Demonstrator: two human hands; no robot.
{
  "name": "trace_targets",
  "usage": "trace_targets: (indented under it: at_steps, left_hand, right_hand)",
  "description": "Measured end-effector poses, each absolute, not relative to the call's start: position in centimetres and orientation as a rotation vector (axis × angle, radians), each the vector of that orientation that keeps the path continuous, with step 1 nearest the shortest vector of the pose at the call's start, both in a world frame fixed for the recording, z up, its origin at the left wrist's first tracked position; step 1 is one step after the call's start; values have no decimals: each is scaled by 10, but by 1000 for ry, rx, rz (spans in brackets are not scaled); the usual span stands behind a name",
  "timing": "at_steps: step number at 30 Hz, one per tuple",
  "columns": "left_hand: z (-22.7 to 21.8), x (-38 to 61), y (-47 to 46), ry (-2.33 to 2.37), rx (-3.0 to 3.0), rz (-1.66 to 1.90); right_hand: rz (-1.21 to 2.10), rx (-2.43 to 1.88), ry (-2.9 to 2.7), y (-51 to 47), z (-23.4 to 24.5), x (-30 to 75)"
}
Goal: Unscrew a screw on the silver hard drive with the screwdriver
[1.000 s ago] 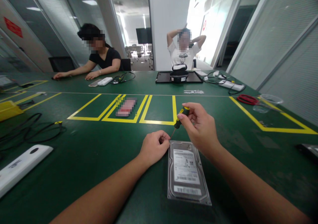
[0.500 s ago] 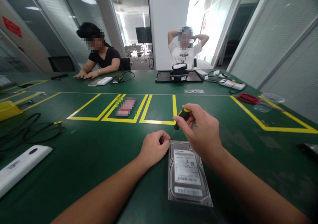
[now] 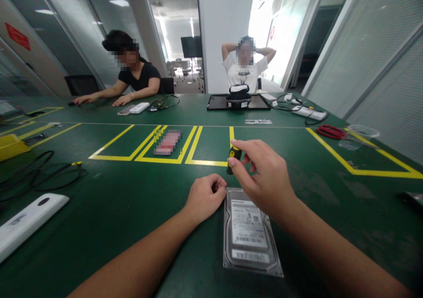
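Note:
A silver hard drive (image 3: pixel 250 227) with white labels lies on the green table. Its far left corner is beside the fingertips of my left hand (image 3: pixel 206 199). The thumb and forefinger there are pinched together; whatever they hold, if anything, is too small to make out. My right hand (image 3: pixel 267 174) grips a black and yellow screwdriver (image 3: pixel 233 157) between thumb and fingers, over the drive's far edge. The screwdriver stands nearly upright, its thin shaft pointing down to that same corner, close to my left fingertips. The far right part of the drive is covered by my right hand.
Yellow tape outlines (image 3: pixel 211 162) mark the table beyond my hands, with a pinkish blurred item (image 3: pixel 168 142) inside one. A white power bank-like case (image 3: pixel 31 225) and black cables (image 3: pixel 42 174) lie left. Red cable (image 3: pixel 330 131) and a clear tub (image 3: pixel 363 132) sit right. Two people sit opposite.
My right hand has tipped the screwdriver from a slant to nearly upright, its handle moving left. My left hand and the drive stay put. The person at left has stretched an arm out leftward.

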State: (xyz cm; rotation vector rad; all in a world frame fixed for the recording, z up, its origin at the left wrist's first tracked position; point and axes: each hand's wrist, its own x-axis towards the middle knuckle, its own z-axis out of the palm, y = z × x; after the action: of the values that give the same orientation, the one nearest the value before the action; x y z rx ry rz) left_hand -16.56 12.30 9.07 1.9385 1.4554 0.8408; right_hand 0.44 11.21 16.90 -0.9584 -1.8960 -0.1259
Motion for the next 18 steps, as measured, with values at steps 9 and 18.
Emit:
trace_targets:
  at_steps: [9, 18]
  left_hand:
    - [93, -166, 120, 1417, 1970, 821]
    - [94, -166, 115, 1424, 2088, 800]
  right_hand:
    - [-142, -942, -1811, 112, 171, 4]
    - [-58, -921, -1810, 113, 171, 3]
